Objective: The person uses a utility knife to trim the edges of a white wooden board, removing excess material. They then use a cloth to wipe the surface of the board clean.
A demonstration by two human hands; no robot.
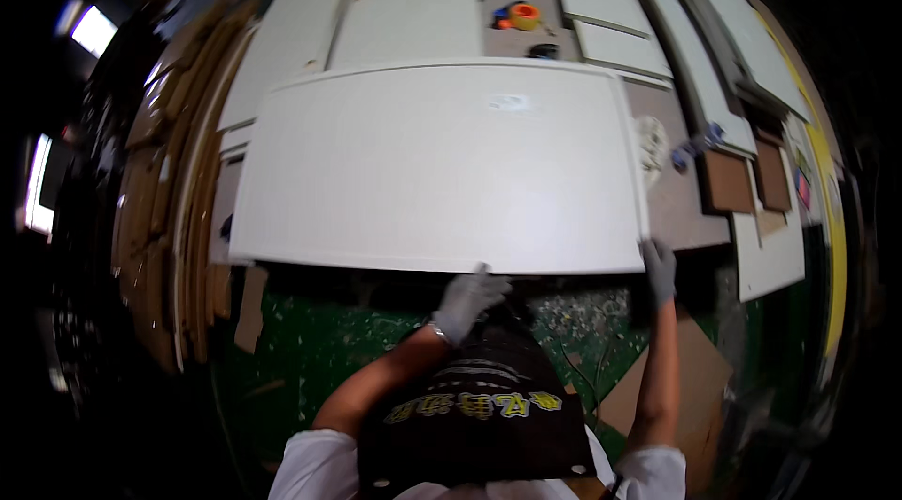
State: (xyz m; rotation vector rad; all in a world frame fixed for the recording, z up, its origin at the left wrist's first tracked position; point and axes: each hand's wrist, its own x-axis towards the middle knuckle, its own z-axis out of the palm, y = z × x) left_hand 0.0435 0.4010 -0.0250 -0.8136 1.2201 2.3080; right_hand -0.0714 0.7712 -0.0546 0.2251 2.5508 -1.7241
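A large white panel (423, 171) with a thin raised rim lies across the work table in front of me. My left hand (468, 301), in a grey glove, is at the middle of its near edge, the thumb up at the edge and the other fingers just below it. At the near right corner, my right hand (660, 270), gloved the same way, is closed round the panel's edge. Some fingertips of both hands are hidden by the board. A small shiny patch (508, 103) shows on the panel's upper right part.
More white boards (413, 16) lie behind the panel and at right. An orange tape roll (524, 17) and a pale round coil (652, 150) sit on the table (681, 209). Brown cardboard-wrapped boards (174, 171) stand at left. Cardboard (691, 378) lies on the green floor (319, 321).
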